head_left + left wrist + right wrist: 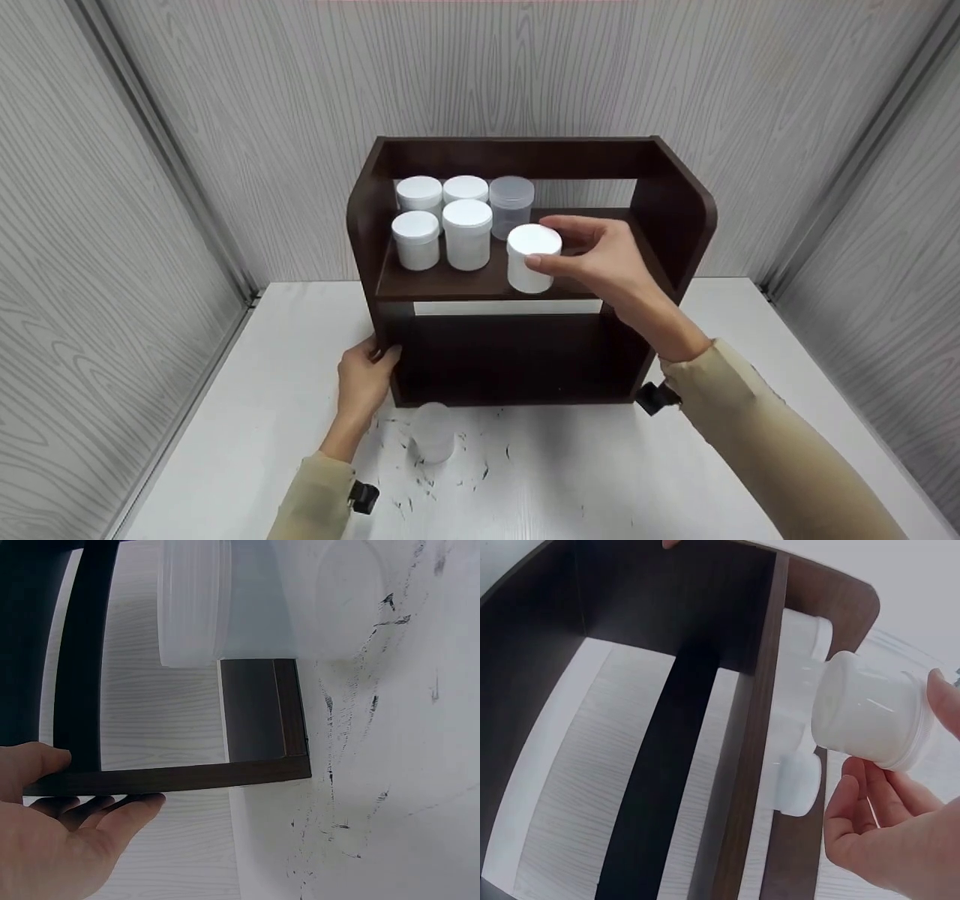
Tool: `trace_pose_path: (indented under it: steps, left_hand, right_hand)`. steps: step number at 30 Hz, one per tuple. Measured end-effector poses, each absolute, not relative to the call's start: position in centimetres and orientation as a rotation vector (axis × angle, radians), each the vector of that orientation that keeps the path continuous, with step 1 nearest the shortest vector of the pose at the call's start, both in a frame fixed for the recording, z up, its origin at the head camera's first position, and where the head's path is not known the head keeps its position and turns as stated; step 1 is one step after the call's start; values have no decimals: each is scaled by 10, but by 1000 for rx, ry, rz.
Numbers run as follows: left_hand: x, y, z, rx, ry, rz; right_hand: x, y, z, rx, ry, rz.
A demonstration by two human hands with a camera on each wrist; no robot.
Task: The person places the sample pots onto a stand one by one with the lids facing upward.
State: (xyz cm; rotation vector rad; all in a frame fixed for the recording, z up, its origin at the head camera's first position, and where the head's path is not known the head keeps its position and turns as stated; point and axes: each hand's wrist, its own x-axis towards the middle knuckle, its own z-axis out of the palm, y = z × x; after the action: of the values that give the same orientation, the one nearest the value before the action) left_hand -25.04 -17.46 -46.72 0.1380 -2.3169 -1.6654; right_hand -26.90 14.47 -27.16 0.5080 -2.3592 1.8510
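My right hand point(615, 262) pinches a white lidded jar point(531, 266) between thumb and fingers at the front of the upper shelf. Seen from the right wrist, this jar point(870, 709) is held by its lid end. On the upper board of the dark brown shelf unit point(517, 157) stand several white jars point(468, 244) to the left, with a clear jar point(511, 206) beside the back pair. Lower down, my left hand point(364, 382) grips the unit's left side panel point(172, 778), thumb on one face and fingers on the other.
A translucent container point(433, 433) stands on the white table point(300, 322) in front of the unit's left corner, amid dark scuff marks. Behind rises a wood-grain wall point(510, 67), with further panels at both sides.
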Motion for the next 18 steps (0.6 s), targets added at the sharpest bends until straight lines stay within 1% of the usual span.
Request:
trace_pose_path:
  steps: [8, 13, 18]
  left_hand:
    - [-249, -175, -468, 112, -2312, -1685]
    - [-250, -175, -467, 86, -2307, -1695]
    - [-250, -174, -468, 115, -2312, -1684]
  right_hand:
    - [-298, 138, -274, 449, -2391, 1789]
    - [-310, 135, -276, 417, -2398, 1766]
    - [-320, 134, -280, 412, -2417, 1731]
